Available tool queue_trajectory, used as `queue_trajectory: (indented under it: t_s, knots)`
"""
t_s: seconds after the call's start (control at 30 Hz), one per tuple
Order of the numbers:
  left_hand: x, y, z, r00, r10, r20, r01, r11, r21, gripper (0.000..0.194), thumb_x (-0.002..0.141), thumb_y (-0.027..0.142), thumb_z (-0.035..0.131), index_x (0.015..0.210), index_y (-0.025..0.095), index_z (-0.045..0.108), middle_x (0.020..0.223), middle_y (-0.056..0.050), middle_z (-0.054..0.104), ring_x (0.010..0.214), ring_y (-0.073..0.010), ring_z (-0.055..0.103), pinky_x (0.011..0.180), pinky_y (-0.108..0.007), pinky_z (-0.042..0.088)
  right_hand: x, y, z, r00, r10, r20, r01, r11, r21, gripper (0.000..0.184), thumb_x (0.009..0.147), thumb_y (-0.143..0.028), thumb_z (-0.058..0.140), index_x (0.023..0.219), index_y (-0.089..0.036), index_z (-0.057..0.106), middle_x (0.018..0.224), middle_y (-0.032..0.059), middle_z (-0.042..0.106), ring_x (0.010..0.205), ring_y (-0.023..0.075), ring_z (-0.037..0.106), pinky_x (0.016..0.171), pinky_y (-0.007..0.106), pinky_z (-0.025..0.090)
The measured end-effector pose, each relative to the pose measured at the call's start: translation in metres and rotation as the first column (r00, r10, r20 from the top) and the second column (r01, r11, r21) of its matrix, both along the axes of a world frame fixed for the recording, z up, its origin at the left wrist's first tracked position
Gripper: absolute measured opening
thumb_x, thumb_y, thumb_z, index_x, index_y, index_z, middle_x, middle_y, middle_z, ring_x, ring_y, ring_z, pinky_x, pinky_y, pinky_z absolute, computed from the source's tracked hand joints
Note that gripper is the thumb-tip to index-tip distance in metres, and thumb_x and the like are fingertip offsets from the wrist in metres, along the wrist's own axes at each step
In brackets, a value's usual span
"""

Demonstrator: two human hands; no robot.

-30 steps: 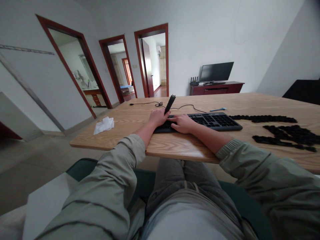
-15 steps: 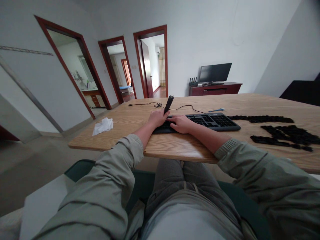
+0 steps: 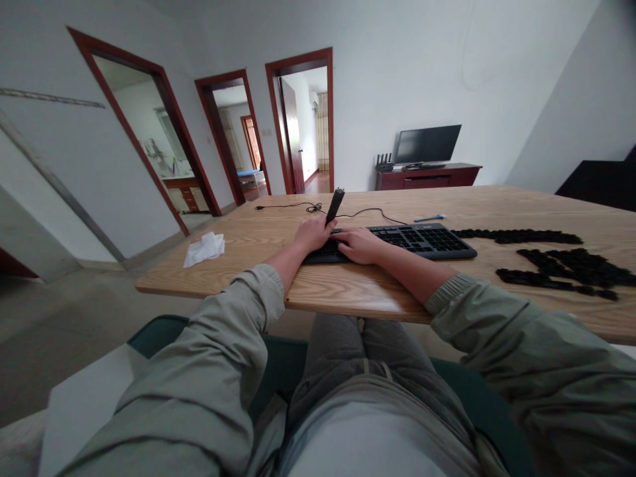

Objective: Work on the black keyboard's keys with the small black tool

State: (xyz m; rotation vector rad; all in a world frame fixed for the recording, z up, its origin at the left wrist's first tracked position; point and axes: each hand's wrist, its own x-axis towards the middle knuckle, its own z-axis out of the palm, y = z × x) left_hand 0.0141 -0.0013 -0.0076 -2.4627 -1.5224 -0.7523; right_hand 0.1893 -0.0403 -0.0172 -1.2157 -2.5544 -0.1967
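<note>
My left hand (image 3: 314, 234) rests on the left end of a black computer keyboard (image 3: 422, 239), its fingers wrapped around the lower end of a black stick-shaped tool (image 3: 335, 205) that points up and away from me. My right hand (image 3: 360, 246) lies palm down on the keys just to the right, fingers near the tool's base. Its fingers hold nothing visible. The hands hide the keyboard's left part. Several rows of small black pieces, probably keycaps (image 3: 561, 268), lie on the table to the right of the keyboard.
The wooden table (image 3: 223, 278) carries a crumpled white tissue (image 3: 203, 249), a thin black cable (image 3: 285, 205) and a small blue item (image 3: 428, 218). Beyond its far edge, a monitor (image 3: 427, 144) stands on a dark red cabinet (image 3: 427, 177). Several doorways open behind.
The view has drifted slightly. My hands and the black tool stay in nearly the same place on the keyboard.
</note>
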Motion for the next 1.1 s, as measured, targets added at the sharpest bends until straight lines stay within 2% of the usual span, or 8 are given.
queue_trajectory:
  t_s: [0.17, 0.43, 0.7, 0.87, 1.1]
  knots:
    - [0.0, 0.001, 0.0, 1.0, -0.022, 0.018, 0.022, 1.0, -0.006, 0.05, 0.098, 0.051, 0.028, 0.113, 0.016, 0.06, 0.112, -0.014, 0.068, 0.104, -0.0254, 0.064, 0.086, -0.035, 0.047, -0.001, 0.001, 0.001, 1.0, 0.015, 0.002, -0.015, 1.0, 0.006, 0.046, 0.092, -0.025, 0.042, 0.134, -0.019, 0.06, 0.126, 0.0116, 0.065, 0.109, 0.0254, 0.062, 0.096, 0.034, 0.043]
    - [-0.001, 0.006, -0.002, 0.998, -0.024, 0.057, 0.024, 1.0, -0.009, 0.051, 0.098, 0.051, 0.028, 0.107, 0.014, 0.062, 0.107, -0.016, 0.069, 0.101, -0.0252, 0.065, 0.083, -0.034, 0.047, -0.01, 0.014, 0.006, 0.999, 0.032, 0.008, -0.032, 0.999, 0.001, 0.037, 0.093, -0.023, 0.043, 0.119, -0.016, 0.067, 0.119, 0.0144, 0.069, 0.105, 0.0253, 0.064, 0.092, 0.033, 0.044]
    - [0.002, 0.008, -0.005, 0.996, -0.012, 0.091, 0.016, 0.999, -0.045, 0.05, 0.098, 0.05, 0.029, 0.112, 0.015, 0.061, 0.108, -0.016, 0.069, 0.102, -0.0261, 0.065, 0.086, -0.036, 0.048, -0.013, 0.026, 0.002, 0.997, 0.026, -0.073, -0.025, 0.999, 0.02, 0.027, 0.088, -0.019, 0.048, 0.1, -0.015, 0.072, 0.099, 0.011, 0.073, 0.088, 0.0223, 0.066, 0.08, 0.029, 0.046]
    - [0.003, 0.007, -0.004, 0.995, -0.024, 0.094, 0.03, 0.998, -0.057, 0.048, 0.098, 0.048, 0.03, 0.112, 0.015, 0.062, 0.107, -0.016, 0.07, 0.103, -0.0267, 0.066, 0.087, -0.037, 0.048, -0.011, 0.028, -0.004, 0.986, 0.071, -0.151, -0.067, 0.997, 0.036, 0.028, 0.089, -0.022, 0.049, 0.102, -0.015, 0.073, 0.104, 0.0109, 0.072, 0.096, 0.0224, 0.065, 0.088, 0.03, 0.046]
    - [0.003, 0.01, -0.004, 0.997, -0.021, 0.074, 0.023, 0.999, -0.032, 0.05, 0.099, 0.049, 0.028, 0.111, 0.014, 0.061, 0.107, -0.016, 0.07, 0.102, -0.0266, 0.066, 0.085, -0.035, 0.047, -0.011, 0.029, -0.003, 0.982, 0.073, -0.173, -0.07, 0.997, 0.02, 0.029, 0.091, -0.021, 0.049, 0.108, -0.015, 0.073, 0.115, 0.0112, 0.07, 0.107, 0.0228, 0.062, 0.096, 0.031, 0.044]
